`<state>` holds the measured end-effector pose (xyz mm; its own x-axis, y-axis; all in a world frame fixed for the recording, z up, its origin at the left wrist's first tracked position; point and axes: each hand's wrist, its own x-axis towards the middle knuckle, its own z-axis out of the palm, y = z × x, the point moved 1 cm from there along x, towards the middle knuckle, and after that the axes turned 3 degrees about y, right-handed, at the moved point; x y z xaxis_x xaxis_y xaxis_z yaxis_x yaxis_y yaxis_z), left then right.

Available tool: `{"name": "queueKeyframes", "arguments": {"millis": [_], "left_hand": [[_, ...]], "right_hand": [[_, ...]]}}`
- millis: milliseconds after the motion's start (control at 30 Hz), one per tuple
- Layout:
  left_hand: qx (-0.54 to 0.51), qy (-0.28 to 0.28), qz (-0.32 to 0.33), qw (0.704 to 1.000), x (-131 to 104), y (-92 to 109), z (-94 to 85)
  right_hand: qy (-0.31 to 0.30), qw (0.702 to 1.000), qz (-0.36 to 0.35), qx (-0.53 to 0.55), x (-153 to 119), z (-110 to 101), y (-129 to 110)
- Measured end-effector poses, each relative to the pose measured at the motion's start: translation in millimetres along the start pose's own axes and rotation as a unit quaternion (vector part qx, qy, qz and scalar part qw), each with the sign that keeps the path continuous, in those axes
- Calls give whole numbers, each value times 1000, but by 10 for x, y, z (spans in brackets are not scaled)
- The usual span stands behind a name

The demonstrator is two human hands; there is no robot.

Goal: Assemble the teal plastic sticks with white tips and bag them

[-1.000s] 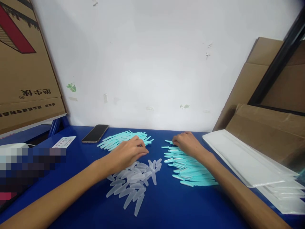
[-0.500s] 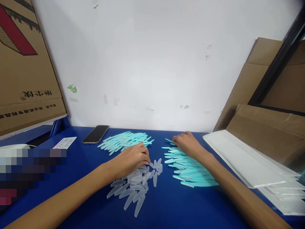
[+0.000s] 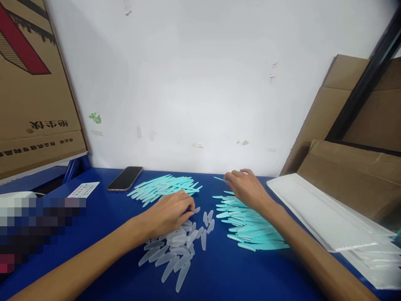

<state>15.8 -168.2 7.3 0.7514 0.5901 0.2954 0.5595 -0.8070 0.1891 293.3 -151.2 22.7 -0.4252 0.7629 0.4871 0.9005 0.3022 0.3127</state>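
My left hand (image 3: 175,211) is closed, pinching a translucent plastic cap (image 3: 197,210) that pokes out past the fingertips. Beneath and in front of it spreads a loose pile of translucent caps (image 3: 180,240). My right hand (image 3: 246,184) is closed on a slim turquoise eyebrow razor (image 3: 220,179), whose thin end points left; the rest is hidden by the fingers. Below that hand and forearm lies a heap of turquoise razors (image 3: 250,228), partly covered by the arm. Another turquoise pile (image 3: 164,187) lies behind my left hand, nearer the wall.
A phone (image 3: 125,179) lies at the back left of the blue table (image 3: 263,276), with a printed card (image 3: 84,190) beside it. Clear plastic bags (image 3: 326,213) are stacked at the right. Cardboard (image 3: 354,175) leans behind them, and a large carton (image 3: 37,96) stands at the left.
My right hand has lifted a turquoise razor off the heap. My left hand has drawn a cap slightly up and away from the loose caps.
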Motion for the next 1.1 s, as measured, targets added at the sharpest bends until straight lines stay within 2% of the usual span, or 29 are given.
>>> {"name": "queueKeyframes", "arguments": {"millis": [167, 333, 433, 567, 733, 900, 1100], "left_hand": [[9, 28, -42, 999, -13, -22, -64], [0, 22, -52, 998, 2, -61, -87], [8, 37, -47, 998, 8, -103, -107], [30, 84, -22, 996, 11, -136, -152], [29, 110, -48, 992, 7, -135, -177], [59, 97, -5, 994, 8, -151, -145], [68, 150, 47, 985, -1, -181, -118]], "right_hand": [[21, 999, 9, 23, -3, -140, -123], [38, 995, -21, 93, -20, -213, -233], [30, 987, -54, 146, -34, -237, -289], [11, 978, -87, 187, -54, -232, -352], [2, 977, -89, 195, -61, -201, -376], [-13, 976, -89, 199, -60, -225, -398], [-37, 972, -103, 206, -60, -236, -449]]}}
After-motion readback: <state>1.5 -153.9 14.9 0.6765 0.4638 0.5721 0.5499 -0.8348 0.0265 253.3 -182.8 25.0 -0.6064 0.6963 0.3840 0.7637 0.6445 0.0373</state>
